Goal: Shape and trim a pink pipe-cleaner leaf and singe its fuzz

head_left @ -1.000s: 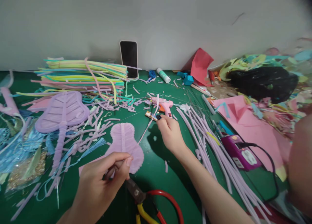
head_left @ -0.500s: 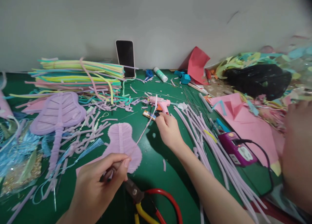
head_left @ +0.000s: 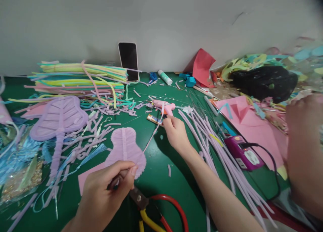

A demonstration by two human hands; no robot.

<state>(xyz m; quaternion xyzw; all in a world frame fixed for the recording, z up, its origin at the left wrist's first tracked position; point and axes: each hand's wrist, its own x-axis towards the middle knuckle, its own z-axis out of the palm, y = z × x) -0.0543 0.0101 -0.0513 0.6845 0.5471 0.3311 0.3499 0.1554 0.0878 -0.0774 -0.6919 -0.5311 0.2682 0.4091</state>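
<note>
My left hand (head_left: 108,188) is closed, its thumb and index finger pinching the lower end of a thin lilac pipe cleaner (head_left: 153,133). The pipe cleaner slants up and away to the right, past the other hand. My right hand (head_left: 175,131) is closed at the end of a lighter (head_left: 153,119) with a printed wrapper; its fingertips are partly hidden. Just behind it lies a pink hot glue gun (head_left: 165,106). A fuzzy lilac gourd-shaped piece (head_left: 124,141) rests beyond my left hand on pink paper (head_left: 85,178). Red-and-yellow-handled pliers (head_left: 174,205) lie in front.
Bundled pipe cleaners (head_left: 83,70) lie back left, with a lilac fan-shaped piece (head_left: 60,121) and blue tassels nearby. Loose lilac pipe cleaners (head_left: 222,151) and a purple power box (head_left: 243,153) are at right. A phone (head_left: 128,60) leans on the wall. Another person's arm (head_left: 305,158) shows far right.
The view has shifted slightly. My right hand has moved a little to the right, while my left hand keeps its pinch on the pipe cleaner.
</note>
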